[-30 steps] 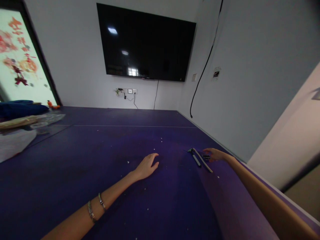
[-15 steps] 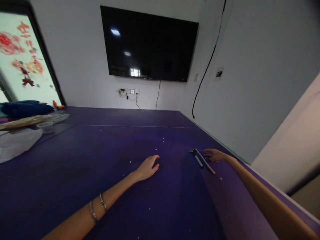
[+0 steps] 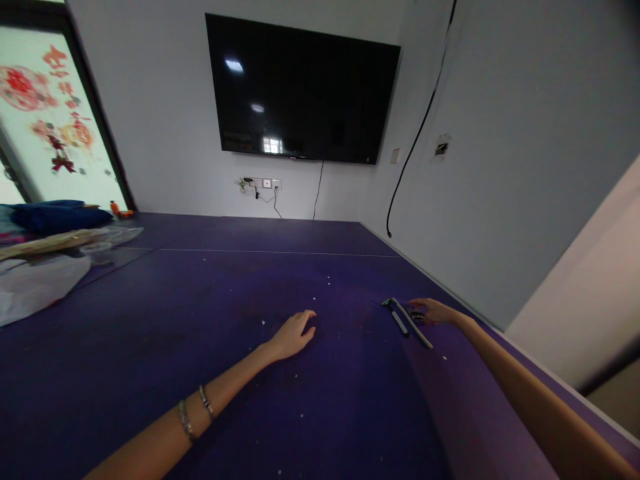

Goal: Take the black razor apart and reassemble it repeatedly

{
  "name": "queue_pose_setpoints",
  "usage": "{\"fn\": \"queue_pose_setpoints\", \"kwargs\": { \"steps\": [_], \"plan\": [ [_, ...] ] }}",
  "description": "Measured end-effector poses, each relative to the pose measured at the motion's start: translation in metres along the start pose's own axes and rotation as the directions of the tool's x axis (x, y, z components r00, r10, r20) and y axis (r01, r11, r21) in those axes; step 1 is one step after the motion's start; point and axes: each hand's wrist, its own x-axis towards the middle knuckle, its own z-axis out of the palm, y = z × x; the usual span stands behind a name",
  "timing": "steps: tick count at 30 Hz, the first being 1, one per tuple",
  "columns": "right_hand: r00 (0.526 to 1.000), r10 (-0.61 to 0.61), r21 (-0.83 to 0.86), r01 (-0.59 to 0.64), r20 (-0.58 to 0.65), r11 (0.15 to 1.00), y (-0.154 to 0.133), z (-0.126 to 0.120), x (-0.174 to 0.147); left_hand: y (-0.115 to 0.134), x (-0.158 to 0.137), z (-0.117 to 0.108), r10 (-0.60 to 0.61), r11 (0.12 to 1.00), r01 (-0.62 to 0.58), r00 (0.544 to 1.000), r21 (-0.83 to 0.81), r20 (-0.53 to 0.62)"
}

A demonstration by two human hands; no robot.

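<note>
My left hand (image 3: 293, 335) rests over the purple tabletop (image 3: 225, 373), thumb apart from the fingers, holding nothing. On the right, my right hand (image 3: 434, 311) is closed around a small dark, shiny object (image 3: 417, 317) whose kind I cannot make out. Just left of that hand lies a razor (image 3: 399, 321) with a grey-and-black handle, its head pointing away from me. Beside the razor, between it and my right hand, is a long, thin, pale grey curved piece (image 3: 414, 325), also lying on the table.
Plastic bags (image 3: 45, 283) and a folded blue cloth (image 3: 60, 217) lie at the far left, near a small orange item (image 3: 119, 210). A black cable (image 3: 413, 143) hangs down the right wall. A television (image 3: 305, 90) is mounted above wall sockets (image 3: 267, 183). Small white bits dot the table.
The view has shifted very slightly. Both hands and the things on the table stay in nearly the same places.
</note>
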Motion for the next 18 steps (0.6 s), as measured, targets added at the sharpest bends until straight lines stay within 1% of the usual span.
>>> {"fn": "queue_pose_setpoints", "kwargs": {
  "steps": [3, 6, 7, 10, 13, 16, 18],
  "plan": [
    [0.997, -0.053, -0.082, 0.048, -0.051, 0.995, 0.001, -0.001, 0.000, -0.008, 0.000, 0.000, 0.017, 0.999, -0.016, 1.000, 0.051, -0.011],
    [0.972, -0.153, -0.205, 0.116, -0.176, 0.972, 0.002, -0.001, 0.003, -0.026, 0.002, -0.001, 0.042, 0.988, -0.037, 0.999, 0.148, -0.035],
    [0.957, -0.189, -0.235, 0.136, -0.220, 0.962, 0.002, 0.000, 0.005, -0.034, 0.003, -0.002, 0.038, 0.983, -0.029, 0.998, 0.183, -0.044],
    [0.914, -0.259, -0.249, 0.184, -0.312, 0.951, -0.007, 0.004, 0.009, -0.060, 0.007, -0.007, -0.047, 0.961, 0.070, 0.995, 0.266, -0.090],
    [0.872, -0.333, -0.178, 0.286, -0.359, 0.942, -0.029, 0.013, 0.012, -0.079, 0.012, -0.017, -0.136, 0.927, 0.170, 0.983, 0.334, -0.123],
    [0.812, -0.389, -0.095, 0.388, -0.435, 0.917, -0.062, 0.029, 0.015, -0.091, 0.015, -0.024, -0.195, 0.898, 0.234, 0.971, 0.373, -0.138],
    [0.786, -0.411, -0.054, 0.437, -0.463, 0.898, -0.087, 0.044, 0.017, -0.097, 0.016, -0.025, -0.227, 0.884, 0.265, 0.964, 0.386, -0.141]
  ]
}}
